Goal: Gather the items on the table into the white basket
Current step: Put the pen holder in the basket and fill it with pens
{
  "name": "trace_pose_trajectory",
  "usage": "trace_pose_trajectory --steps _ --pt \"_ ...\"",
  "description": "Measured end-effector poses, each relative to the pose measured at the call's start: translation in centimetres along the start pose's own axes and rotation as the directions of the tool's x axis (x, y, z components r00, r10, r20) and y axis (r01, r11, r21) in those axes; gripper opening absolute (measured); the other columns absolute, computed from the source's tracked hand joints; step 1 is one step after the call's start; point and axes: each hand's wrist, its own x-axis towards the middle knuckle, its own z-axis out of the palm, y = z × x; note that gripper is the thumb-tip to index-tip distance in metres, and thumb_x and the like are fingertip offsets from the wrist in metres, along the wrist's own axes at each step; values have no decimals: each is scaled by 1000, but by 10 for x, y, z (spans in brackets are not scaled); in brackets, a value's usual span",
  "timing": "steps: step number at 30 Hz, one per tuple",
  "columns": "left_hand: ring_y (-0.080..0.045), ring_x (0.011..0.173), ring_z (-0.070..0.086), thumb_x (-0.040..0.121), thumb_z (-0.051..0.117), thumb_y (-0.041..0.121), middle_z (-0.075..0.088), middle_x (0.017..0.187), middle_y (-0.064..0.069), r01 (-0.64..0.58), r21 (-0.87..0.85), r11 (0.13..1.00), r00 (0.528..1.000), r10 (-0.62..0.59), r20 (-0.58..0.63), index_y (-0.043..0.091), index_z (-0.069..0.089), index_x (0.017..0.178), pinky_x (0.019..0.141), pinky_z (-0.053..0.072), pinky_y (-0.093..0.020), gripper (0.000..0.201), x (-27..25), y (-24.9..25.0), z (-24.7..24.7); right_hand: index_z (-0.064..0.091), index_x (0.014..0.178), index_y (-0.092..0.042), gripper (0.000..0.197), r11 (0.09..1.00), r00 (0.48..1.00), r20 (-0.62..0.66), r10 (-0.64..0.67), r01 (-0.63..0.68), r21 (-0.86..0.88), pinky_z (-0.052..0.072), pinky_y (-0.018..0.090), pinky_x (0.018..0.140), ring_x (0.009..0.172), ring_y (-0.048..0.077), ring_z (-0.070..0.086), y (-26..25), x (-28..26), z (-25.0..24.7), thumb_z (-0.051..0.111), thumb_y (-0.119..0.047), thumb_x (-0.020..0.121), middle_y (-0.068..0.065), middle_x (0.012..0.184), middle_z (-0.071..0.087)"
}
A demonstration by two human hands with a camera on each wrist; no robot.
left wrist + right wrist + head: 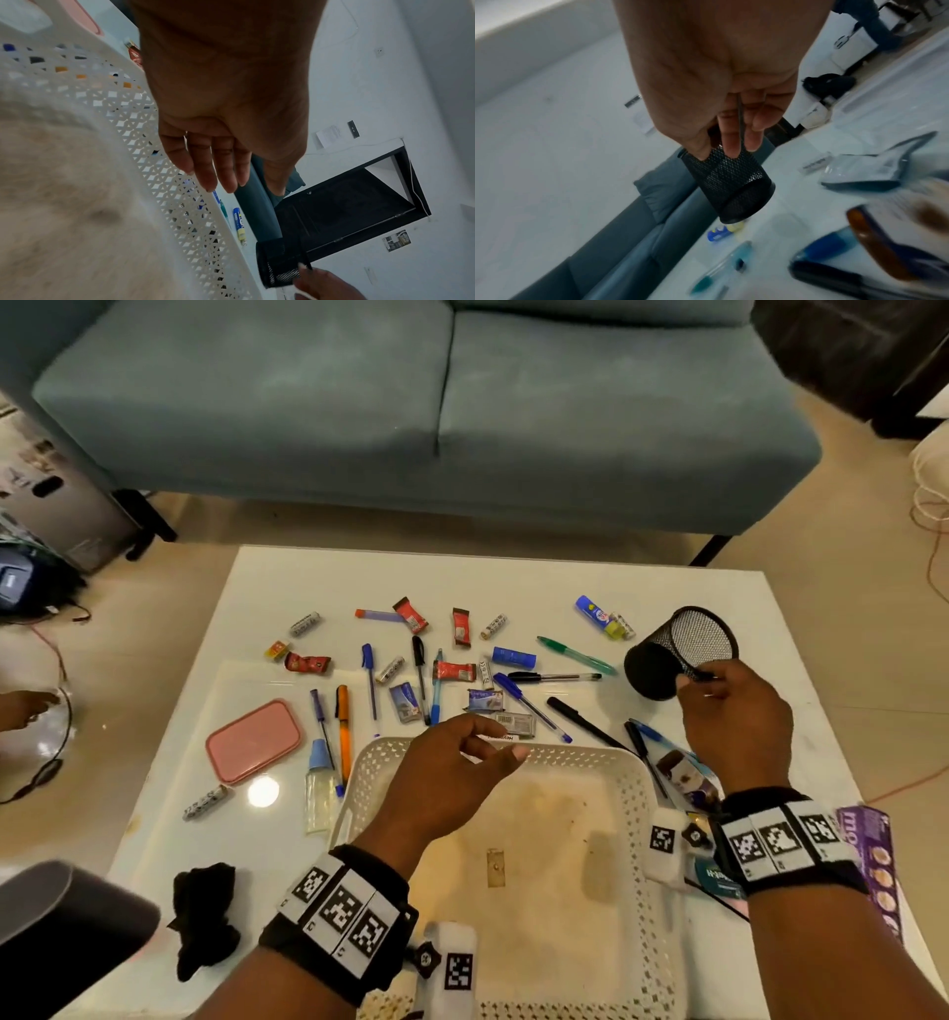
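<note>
So we're holding the mesh cup (pixel 680 652) up off the counter (pixel 513 588) with our right hand (pixel 732 726), fingers (pixel 731 142) pinching its rim, and it's tilting with the open end facing toward us, off to the right of the basket (pixel 513 755). Our left hand (pixel 452 773) is hovering over the basket's far rim, fingers (pixel 205 170) relaxed and loosely spread, holding nothing. We're seeing nothing loose lying in the basket, just a stained bottom. Everything else is sitting out on the counter beyond it: pens, batteries and red wrappers all scattered about, a pink case (pixel 253 741) to the left, an orange pen (pixel 343 731) and a small bottle (pixel 318 788) just beside the basket's left edge, and a glue stick (pixel 598 616) near the cup. A black cloth (pixel 203 916) is lying at the near left.
</note>
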Motion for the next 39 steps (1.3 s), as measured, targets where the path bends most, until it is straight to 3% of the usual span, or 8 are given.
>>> trace_pose_trajectory --steps 6,12,16,20,22,28,34,39 --pt "0 70 63 77 78 58 70 98 16 -68 -57 996 994 63 -84 44 62 109 65 47 -19 39 -4 7 -6 67 97 -31 15 973 969 104 -223 214 90 41 11 66 74 -3 62 -68 -19 -18 69 -43 88 -18 82 67" --pt "-4 123 50 51 83 75 41 149 19 -163 -16 987 984 161 -83 62 25 142 93 52 -32 109 -8 1 -13 75 89 -27 13 897 822 371 -433 351 268 43 6 67 78 -5 67 -98 -52 -1 79 -37 81 -17 76 71" --pt "-1 126 48 54 87 67 46 136 33 -244 -6 970 967 243 -73 68 26 134 93 47 -20 101 -10 1 -13 77 90 -32 15 880 698 535 -475 366 304 49 18 73 83 0 67 -96 -58 4 79 -44 80 -18 80 72" --pt "6 110 55 57 92 56 54 123 31 -217 39 975 972 219 -79 55 38 129 78 44 -9 90 -8 -3 -13 77 99 -30 20 875 599 638 -484 321 363 43 9 70 84 2 69 -90 -53 -2 80 -38 81 -16 82 74" --pt "12 105 53 53 93 57 53 120 33 -226 84 971 971 231 -58 56 38 125 77 43 -9 90 -10 -3 -14 76 103 -28 21 879 634 616 -468 263 397 44 9 68 78 4 69 -84 -45 -10 80 -33 82 -11 79 75" --pt "3 112 56 46 94 61 57 128 25 -227 195 954 964 192 182 51 41 132 94 52 -28 101 -13 -1 -16 74 89 -31 4 977 917 349 -192 145 156 50 20 62 62 2 63 -27 -7 -10 75 -34 86 -8 69 70" --pt "3 116 57 43 96 56 58 129 26 -240 298 924 901 98 422 50 42 129 101 53 -34 101 -14 -10 -2 75 87 -34 13 986 798 600 -49 136 -100 45 24 71 77 7 64 24 -4 0 75 -22 85 -4 81 72" --pt "-2 115 59 45 96 55 60 127 23 -253 330 910 887 82 454 50 38 127 99 53 -34 101 -12 -17 7 73 89 -35 13 994 806 592 2 64 -90 41 18 70 74 3 60 34 1 6 77 -23 85 -11 71 65"
